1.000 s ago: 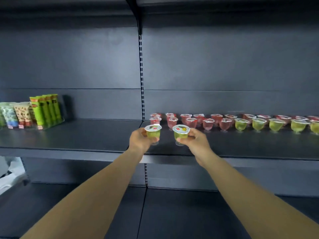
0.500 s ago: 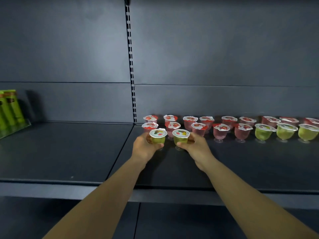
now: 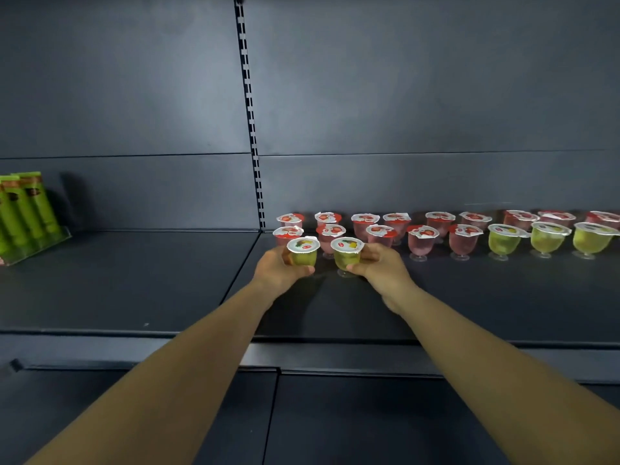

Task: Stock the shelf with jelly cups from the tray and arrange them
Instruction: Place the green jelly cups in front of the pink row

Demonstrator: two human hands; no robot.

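- We hold one small green jelly cup with a white foil lid (image 3: 303, 251) in our left hand (image 3: 280, 271), fingers curled round its bowl.
- Our right hand (image 3: 380, 268) grips a second green foil-lidded cup (image 3: 347, 253) the same way; its clear stemmed foot sits at or just above the dark metal shelf (image 3: 134, 283).
- Both cups are just in front of the rows of pink jelly cups with red-printed lids (image 3: 421, 238).
- We judge these cups light, thin-walled and easily tipped on narrow feet; hold the bowl sides, not the peel-off lid.
- Lids show fruit pictures and a small red logo; the writing is too small to read.
- Green cartons (image 3: 25, 209) stand far left, lettering blurred.
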